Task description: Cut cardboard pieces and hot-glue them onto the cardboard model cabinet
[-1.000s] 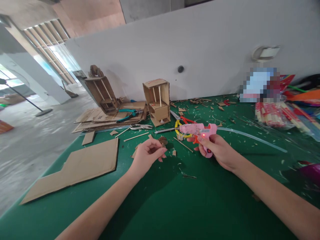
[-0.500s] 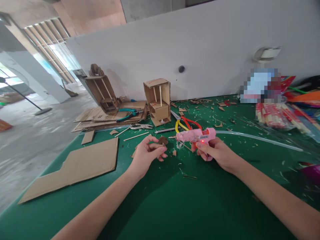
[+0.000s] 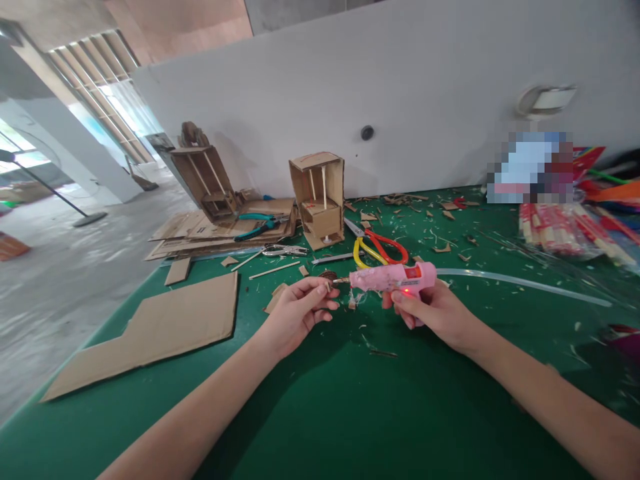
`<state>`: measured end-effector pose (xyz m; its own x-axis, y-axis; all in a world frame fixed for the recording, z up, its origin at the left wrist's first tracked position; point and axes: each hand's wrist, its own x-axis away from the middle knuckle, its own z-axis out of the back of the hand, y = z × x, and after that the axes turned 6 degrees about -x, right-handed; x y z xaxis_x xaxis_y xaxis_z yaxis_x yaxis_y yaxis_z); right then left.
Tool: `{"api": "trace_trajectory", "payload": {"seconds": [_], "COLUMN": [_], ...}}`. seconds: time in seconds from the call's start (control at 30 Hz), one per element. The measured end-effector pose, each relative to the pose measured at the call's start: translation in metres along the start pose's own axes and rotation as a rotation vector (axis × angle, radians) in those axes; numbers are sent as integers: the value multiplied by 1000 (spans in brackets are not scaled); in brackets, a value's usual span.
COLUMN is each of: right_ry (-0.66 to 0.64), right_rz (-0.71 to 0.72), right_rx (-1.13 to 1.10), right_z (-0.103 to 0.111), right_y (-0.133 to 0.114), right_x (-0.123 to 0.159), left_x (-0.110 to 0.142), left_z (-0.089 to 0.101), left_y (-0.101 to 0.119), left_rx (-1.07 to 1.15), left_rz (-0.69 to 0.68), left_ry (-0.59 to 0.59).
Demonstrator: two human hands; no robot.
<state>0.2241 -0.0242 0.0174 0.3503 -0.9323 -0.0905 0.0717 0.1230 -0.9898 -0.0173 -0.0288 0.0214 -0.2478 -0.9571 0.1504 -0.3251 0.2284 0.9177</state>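
Note:
My right hand (image 3: 425, 308) grips a pink hot glue gun (image 3: 383, 277) with its red light lit. A long clear glue stick (image 3: 520, 279) trails from the back of the gun. The gun's nozzle points left and meets a small round piece of brown cardboard (image 3: 328, 275) at my left fingertips; whether they touch I cannot tell. My left hand (image 3: 301, 310) is closed in a pinch on that piece, its fingers hiding part of it. Scissors (image 3: 383, 248) with red and yellow handles lie just behind the gun.
A cardboard box frame with sticks (image 3: 320, 200) stands behind my hands; another (image 3: 205, 180) leans at the left on stacked cardboard. Teal pliers (image 3: 257, 227) lie there. A large cut cardboard sheet (image 3: 170, 320) lies left. Bagged sticks (image 3: 555, 230) and scraps are at the right and back.
The glue gun has moved down and left, bringing its nozzle to the round cardboard piece. My left hand has stayed nearly in place, turning slightly. The scissors now show more fully.

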Motion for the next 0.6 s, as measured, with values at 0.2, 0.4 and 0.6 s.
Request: {"api": "trace_trajectory", "payload": {"seconds": [0.2,0.4,0.6], "right_ry": [-14,-8,-4], "right_rz": [3,4,-6], "right_rx": [98,122,121], "right_z": [1,-2,-2], "right_y": [4,5,5], "right_x": [-2,-3,-2], "left_x": [-1,-1,-2], "left_z": [2,2,3], "left_y": [-2,-2,-3], "left_rx": [51,33,48], "left_rz": [-9,21,31], "left_ry": [-9,-11,-15]}}
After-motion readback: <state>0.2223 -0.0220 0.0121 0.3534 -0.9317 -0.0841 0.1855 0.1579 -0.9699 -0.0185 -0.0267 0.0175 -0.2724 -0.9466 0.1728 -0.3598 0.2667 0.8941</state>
